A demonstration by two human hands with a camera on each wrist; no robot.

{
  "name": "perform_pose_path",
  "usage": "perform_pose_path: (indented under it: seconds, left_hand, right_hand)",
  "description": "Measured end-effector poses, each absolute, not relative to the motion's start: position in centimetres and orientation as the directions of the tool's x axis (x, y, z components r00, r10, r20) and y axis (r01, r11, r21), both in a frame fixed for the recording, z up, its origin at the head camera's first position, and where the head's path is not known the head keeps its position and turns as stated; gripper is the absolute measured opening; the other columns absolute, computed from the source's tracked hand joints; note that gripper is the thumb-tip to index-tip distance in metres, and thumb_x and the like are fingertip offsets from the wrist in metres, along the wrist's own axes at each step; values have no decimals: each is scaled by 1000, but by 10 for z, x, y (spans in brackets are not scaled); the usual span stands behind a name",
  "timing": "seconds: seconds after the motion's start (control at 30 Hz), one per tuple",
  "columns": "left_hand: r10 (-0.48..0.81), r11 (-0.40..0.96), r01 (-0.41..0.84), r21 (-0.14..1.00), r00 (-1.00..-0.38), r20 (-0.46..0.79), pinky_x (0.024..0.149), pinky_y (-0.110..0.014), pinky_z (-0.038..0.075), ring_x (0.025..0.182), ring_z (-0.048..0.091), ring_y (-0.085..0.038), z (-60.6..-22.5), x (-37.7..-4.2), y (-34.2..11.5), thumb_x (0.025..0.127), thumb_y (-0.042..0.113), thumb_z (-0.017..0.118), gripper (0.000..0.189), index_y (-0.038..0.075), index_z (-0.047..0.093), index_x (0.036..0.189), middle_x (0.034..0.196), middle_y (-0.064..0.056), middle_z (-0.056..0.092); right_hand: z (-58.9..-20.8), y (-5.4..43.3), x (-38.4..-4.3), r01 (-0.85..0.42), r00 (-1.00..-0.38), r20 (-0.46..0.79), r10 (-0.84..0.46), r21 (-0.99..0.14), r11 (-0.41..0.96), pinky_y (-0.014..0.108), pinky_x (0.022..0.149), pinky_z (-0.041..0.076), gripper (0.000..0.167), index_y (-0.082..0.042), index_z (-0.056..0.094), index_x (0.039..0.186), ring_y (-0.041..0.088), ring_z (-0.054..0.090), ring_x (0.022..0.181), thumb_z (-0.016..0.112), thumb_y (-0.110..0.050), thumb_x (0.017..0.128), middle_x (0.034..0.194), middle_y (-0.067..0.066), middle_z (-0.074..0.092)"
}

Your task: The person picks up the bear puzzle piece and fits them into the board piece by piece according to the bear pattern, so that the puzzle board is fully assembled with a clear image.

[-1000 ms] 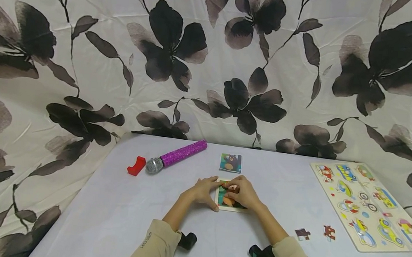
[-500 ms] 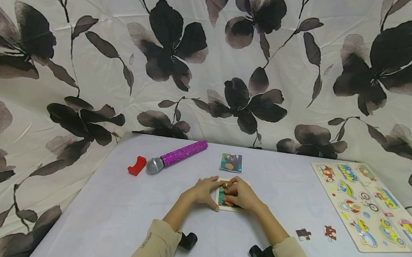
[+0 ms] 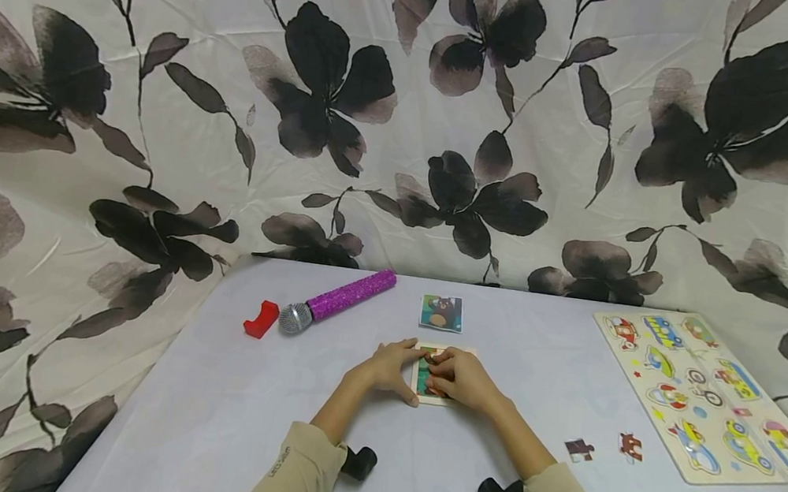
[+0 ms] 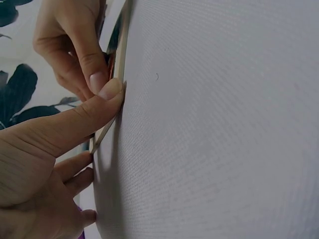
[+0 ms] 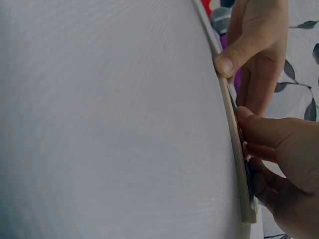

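Observation:
A small wooden-framed picture puzzle (image 3: pixel 430 401) lies at the table's middle, with green and orange-brown showing inside its pale rim. My left hand (image 3: pixel 389 366) grips its left side, the thumb on the near edge and the fingers toward the far corner. Over the picture, my right hand (image 3: pixel 465 378) pinches an orange-brown jigsaw piece (image 3: pixel 434 392) low against the puzzle; most of that piece is hidden by the fingers. The right wrist view shows the right thumb (image 5: pixel 254 124) just inside the wooden edge. In the left wrist view both thumbs are close together at the frame.
A bear picture card (image 3: pixel 441 313) lies beyond the puzzle. Two loose jigsaw pieces, a dark one (image 3: pixel 579 450) and a brown one (image 3: pixel 630 446), lie right of my right forearm. Farther right is a wooden vehicle puzzle board (image 3: pixel 695 410). A purple microphone (image 3: pixel 350 292) and red block (image 3: pixel 262 320) lie back left.
The right hand's fingers have drawn together over the picture, and the hand has settled slightly nearer to me. More of the orange-brown part is covered. The left hand has stayed in place.

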State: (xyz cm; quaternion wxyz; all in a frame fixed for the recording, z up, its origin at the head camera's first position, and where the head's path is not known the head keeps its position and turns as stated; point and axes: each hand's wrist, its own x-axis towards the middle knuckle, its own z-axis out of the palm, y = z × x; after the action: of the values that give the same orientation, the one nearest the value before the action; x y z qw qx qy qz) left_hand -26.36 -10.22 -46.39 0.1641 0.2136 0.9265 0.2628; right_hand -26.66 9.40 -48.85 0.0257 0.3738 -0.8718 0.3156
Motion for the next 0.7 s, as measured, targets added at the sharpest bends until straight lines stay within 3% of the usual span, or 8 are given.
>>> perform_pose_path:
  seconds: [0.3, 0.5, 0.7]
  left_hand:
    - [487, 770, 316, 555, -853, -189, 110, -63, 13, 137, 26, -43, -465, -265, -103, 67, 27, 86, 87, 4, 45, 139, 150, -20, 29]
    - [483, 777, 316, 545, -854, -194, 111, -62, 12, 137, 26, -41, -467, -266, -102, 66, 28, 86, 87, 6, 45, 140, 150, -18, 30]
    - [476, 769, 306, 561, -860, -183, 111, -62, 10, 138, 26, -40, -466, -265, -102, 64, 26, 87, 88, 6, 45, 139, 151, -18, 29]
  right_hand:
    - [-488, 99, -266, -676, -704, 281, -652, -545, 496, 42, 84, 53, 23, 5, 72, 99, 31, 63, 98, 66, -14, 88, 106, 19, 66]
    - [-484, 112, -261, -591, -768, 317, -556, -685, 426, 33, 74, 57, 25, 10, 67, 105, 33, 65, 91, 65, -8, 88, 109, 24, 64]
    - [-471, 141, -256, -511, -845, 318, -430, -717, 475, 29, 71, 56, 24, 8, 67, 105, 27, 66, 82, 67, -5, 85, 104, 21, 66]
